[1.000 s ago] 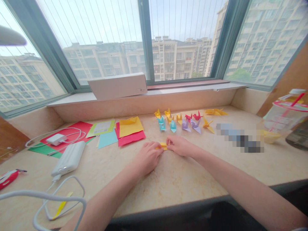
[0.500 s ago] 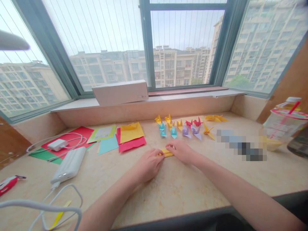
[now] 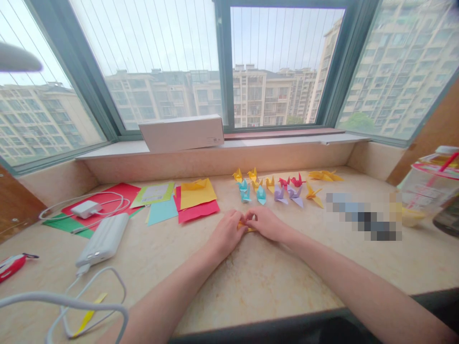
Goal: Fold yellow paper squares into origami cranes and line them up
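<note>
Left hand and right hand just scooted closer together, fingers pinching the little yellow paper on the desk between them, so probably mid-fold, though they hide too much to see any crease.

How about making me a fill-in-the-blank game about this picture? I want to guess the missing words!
1. The left hand and the right hand are both at a small folded paper, and its colour is ____.
2. Counting the purple paper birds gives the number ____.
3. The straw in the plastic cup has the colour ____.
4. As the person sees it, the white power bank lies to the ____ of both hands.

Missing words: yellow; two; red; left.
</note>
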Available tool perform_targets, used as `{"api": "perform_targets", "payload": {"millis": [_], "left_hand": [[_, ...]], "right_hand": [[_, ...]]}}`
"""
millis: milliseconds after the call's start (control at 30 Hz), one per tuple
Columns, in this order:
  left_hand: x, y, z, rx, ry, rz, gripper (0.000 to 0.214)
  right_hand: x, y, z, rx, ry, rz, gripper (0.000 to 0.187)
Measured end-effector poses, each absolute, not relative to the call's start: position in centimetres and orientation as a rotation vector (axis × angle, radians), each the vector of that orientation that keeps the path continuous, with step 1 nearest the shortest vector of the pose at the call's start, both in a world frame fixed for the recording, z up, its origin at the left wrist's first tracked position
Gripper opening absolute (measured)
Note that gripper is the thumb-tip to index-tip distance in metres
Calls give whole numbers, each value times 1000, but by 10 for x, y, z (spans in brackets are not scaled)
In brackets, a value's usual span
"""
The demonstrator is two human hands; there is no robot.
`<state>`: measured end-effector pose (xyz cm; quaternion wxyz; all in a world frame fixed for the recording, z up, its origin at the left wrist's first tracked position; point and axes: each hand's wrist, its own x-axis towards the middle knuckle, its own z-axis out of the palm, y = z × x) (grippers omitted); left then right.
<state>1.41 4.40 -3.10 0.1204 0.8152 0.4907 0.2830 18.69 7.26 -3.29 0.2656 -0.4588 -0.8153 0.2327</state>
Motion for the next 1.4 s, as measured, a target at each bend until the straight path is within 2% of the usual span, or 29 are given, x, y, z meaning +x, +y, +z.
{"api": "perform_targets", "payload": {"millis": [200,333,700,867,1067,1400], "left_hand": [[8,41,-27,2365,1442,774,13],[4,40,-25,2376,1409,713,16],[5,38,-26,2509,1371,648,28],[6,41,-27,2475,1400,671,25],[5,44,-30,2466,1390,693,27],[-14,35,-22,2431,1325,804,19]], "right_hand": [[198,73,-32,-1079,-2270,611,12],[206,74,-35,-953,-2378,553,20],[210,63,-29,-887,-2515,372,30],[212,59,-25,-899,-2539,386,32],[213,58,-23,-877,-2568,336,22],[215,59,-28,-860,-2528,363,24]]}}
